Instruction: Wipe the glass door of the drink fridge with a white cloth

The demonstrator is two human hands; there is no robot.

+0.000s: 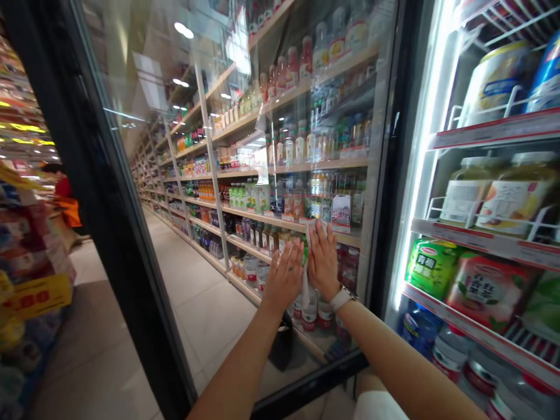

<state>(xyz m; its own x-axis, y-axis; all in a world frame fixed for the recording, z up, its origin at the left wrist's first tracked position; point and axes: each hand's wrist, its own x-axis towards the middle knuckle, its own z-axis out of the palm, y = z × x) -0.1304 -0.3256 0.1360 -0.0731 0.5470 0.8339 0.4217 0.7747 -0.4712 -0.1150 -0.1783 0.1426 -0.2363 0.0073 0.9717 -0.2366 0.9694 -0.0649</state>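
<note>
My left hand [284, 275] and my right hand [324, 261] lie side by side, flat against a glass fridge door [245, 116], fingers spread. A white cloth [307, 262] runs down between them, and its upper part sits under the edge of my right palm against the glass. My left hand touches the pane beside the cloth. A white-banded watch [342, 298] circles my right wrist. Behind the glass, rows of bottled drinks [249, 195] stand on shelves.
The door's black frame [126, 233] runs down to the left. Right of it, jars and green and red packets [490, 291] sit on lit, red-edged fridge shelves. A tiled floor [109, 350] stretches left, beside a stacked goods display [30, 251] and a person in orange [65, 201].
</note>
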